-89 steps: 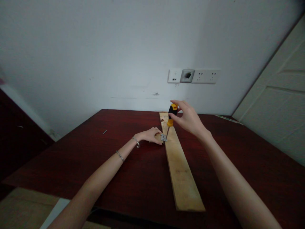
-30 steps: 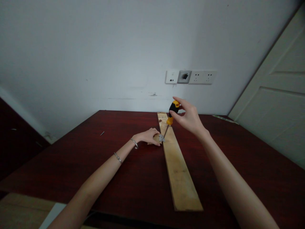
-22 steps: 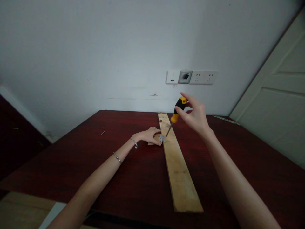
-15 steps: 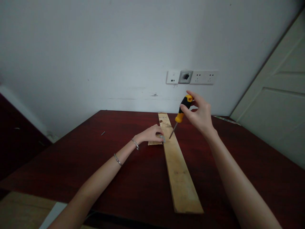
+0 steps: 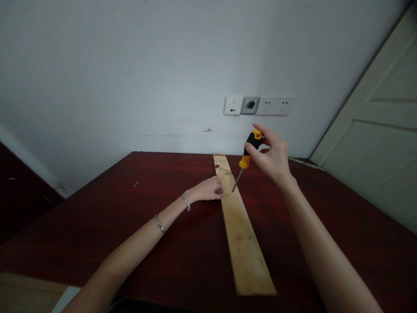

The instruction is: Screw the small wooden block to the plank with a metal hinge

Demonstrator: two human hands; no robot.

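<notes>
A long pale wooden plank (image 5: 243,237) lies on a dark red table (image 5: 163,243), running away from me. My right hand (image 5: 273,159) is closed round the yellow and black handle of a screwdriver (image 5: 246,156), held tilted with its tip just above the plank. My left hand (image 5: 206,191) rests on the table at the plank's left edge, fingers curled round a small metal piece (image 5: 217,191), probably a hinge. The small wood block seen earlier under that hand is hidden.
A tiny screw (image 5: 135,184) lies alone on the far left of the table. White wall sockets (image 5: 258,105) sit on the wall behind. A pale door (image 5: 378,143) stands to the right. The table's near edge is close to me.
My right hand lifted the screwdriver off the hinge and swung it right. My left hand closed over the hinge and drew it slightly toward me along the plank's edge.
</notes>
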